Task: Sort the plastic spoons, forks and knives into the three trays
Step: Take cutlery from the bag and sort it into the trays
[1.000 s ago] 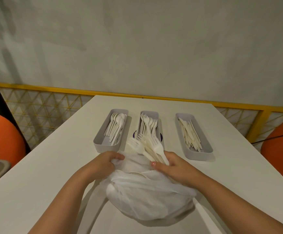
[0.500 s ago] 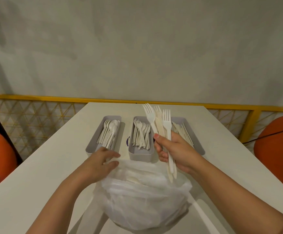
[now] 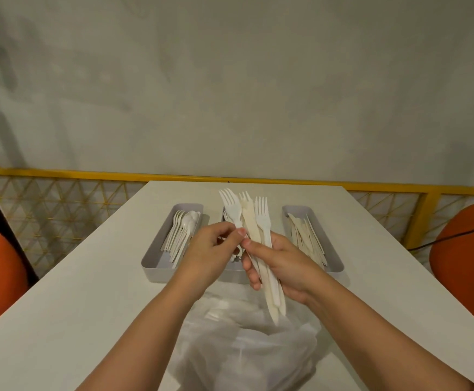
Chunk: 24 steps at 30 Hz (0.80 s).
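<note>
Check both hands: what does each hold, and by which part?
Right hand grips a bundle of forks by the handles; left hand pinches the leftmost fork at its neck.

We grip a bunch of plastic forks [image 3: 260,221] upright in our right hand [image 3: 286,263], and our left hand [image 3: 210,249] pinches the neck of the leftmost one. Behind them, the left tray [image 3: 152,261] holds spoons [image 3: 183,230] and the right tray [image 3: 334,266] holds knives [image 3: 306,235]. A white plastic bag [image 3: 244,348] lies on the table [image 3: 75,292] beneath our hands.
</note>
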{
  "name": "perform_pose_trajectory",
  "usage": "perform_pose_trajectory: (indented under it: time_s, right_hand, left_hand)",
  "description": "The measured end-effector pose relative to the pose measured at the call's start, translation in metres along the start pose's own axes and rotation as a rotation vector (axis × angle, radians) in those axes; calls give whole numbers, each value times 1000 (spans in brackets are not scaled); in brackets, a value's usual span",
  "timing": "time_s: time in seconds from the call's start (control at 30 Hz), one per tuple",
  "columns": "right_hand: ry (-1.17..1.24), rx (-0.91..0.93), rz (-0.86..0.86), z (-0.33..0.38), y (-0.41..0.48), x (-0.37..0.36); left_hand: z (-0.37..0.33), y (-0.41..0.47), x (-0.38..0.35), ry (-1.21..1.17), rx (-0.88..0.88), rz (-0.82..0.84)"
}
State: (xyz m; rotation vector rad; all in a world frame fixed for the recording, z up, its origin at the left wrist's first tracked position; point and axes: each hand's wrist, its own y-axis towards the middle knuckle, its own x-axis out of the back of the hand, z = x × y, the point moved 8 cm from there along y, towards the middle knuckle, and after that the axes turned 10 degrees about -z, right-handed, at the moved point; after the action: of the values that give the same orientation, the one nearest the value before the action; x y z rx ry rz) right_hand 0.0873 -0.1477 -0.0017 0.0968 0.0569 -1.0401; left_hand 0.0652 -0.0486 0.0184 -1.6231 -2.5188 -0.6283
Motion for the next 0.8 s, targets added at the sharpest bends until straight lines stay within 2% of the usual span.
perform_pose_trajectory:
  time_s: [0.2,0.37,0.57,0.8]
  right_hand:
    - [-39,-38,-30,-7,5,6]
    - [-79,-90,-117,-17,12,23]
    - [8,-143,-257,-11,26,52]
    - [64,-154,-249,2,45,60]
  left_hand:
    - [15,16,-4,-75,149,-72]
    - [29,44,16,-258,298,-206]
    - [49,77,14,-30,283,-202]
    - [70,101,-29,334,244,-91]
